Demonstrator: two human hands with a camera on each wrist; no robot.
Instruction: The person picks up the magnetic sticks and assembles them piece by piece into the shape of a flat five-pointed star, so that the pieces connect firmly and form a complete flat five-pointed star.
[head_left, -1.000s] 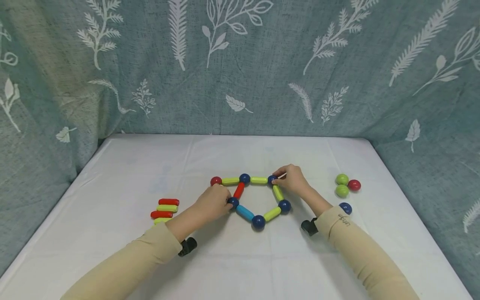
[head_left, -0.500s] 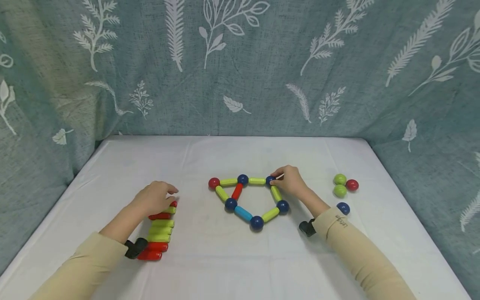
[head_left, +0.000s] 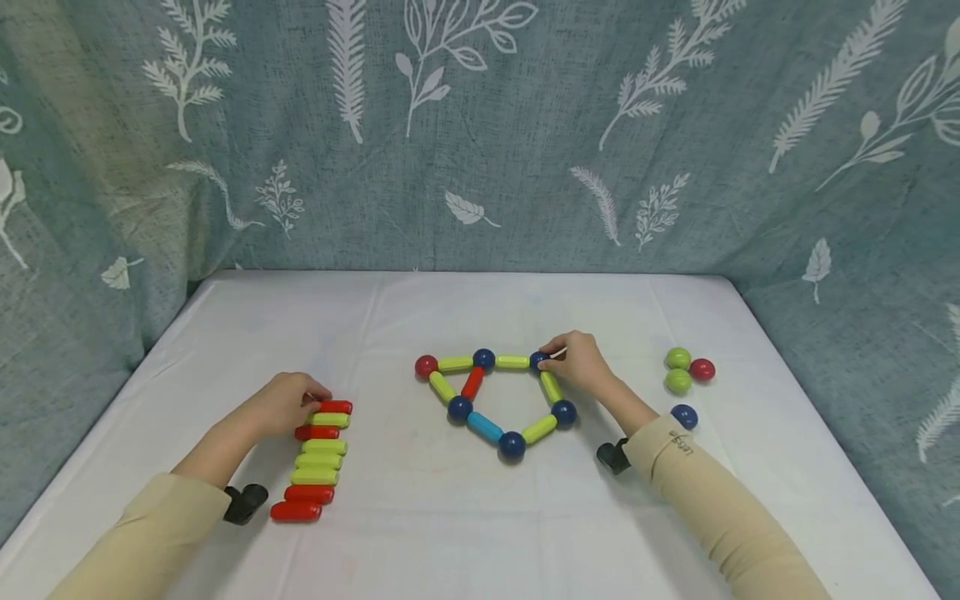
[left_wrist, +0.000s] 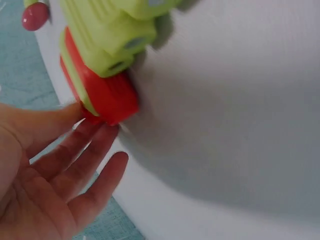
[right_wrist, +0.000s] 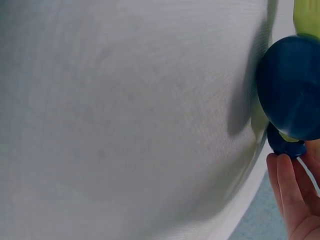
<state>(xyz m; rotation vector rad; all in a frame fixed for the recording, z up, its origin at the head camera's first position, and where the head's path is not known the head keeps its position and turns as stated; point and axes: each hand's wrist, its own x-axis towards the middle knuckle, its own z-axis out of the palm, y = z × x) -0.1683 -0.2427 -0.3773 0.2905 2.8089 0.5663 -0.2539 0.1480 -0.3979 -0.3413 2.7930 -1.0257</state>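
In the head view my left hand is at the far end of a row of magnetic rods, thumb and fingers pinching the end of the farthest red rod. The left wrist view shows the fingertips at that end, the rod mostly hidden behind its neighbours. My right hand pinches a dark blue ball at the back right corner of a flat shape of joined rods and balls. That shape has a five-sided ring with a triangle on its left, ending in a red ball. A blue rod forms one side.
Below the held rod, several red and green rods lie side by side on the white table. At the right are two green balls, a red ball and a blue ball. A patterned curtain hangs behind.
My left hand has left the triangle's left side, moved left to the row of rods and taken hold of the farthest red one. My right hand stays at the blue ball.
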